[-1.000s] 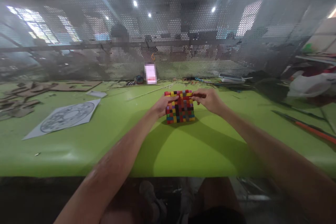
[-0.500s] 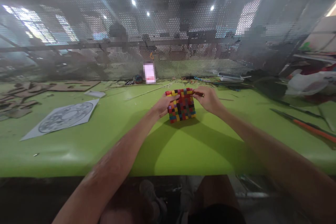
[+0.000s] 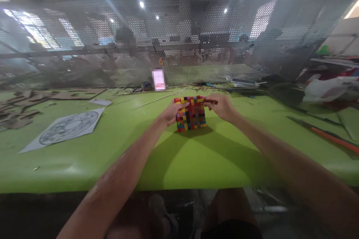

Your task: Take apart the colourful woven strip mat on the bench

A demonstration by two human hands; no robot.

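Observation:
A small square woven piece [image 3: 193, 115] of many-coloured strips, red, yellow, black, blue and others, stands nearly upright on the green tabletop. My left hand [image 3: 171, 112] is closed on its left edge, with the thumb lying across the front near the top. At the upper right corner my right hand [image 3: 220, 106] pinches with thumb and forefinger; the fingers hide the exact bit of strip between them. The woven piece's back is out of sight.
A printed sheet with a ring pattern [image 3: 71, 127] lies left, near cardboard cutouts [image 3: 70, 93]. A phone [image 3: 158, 79] leans against the perforated metal screen [image 3: 193, 56]. An orange-handled tool [image 3: 333, 138] and a white plastic bag [image 3: 322, 89] are at right.
The woven piece and both hands have shifted very slightly left in view, along with the surroundings. My right fingers stay at the upper right corner, and the left grip is unchanged.

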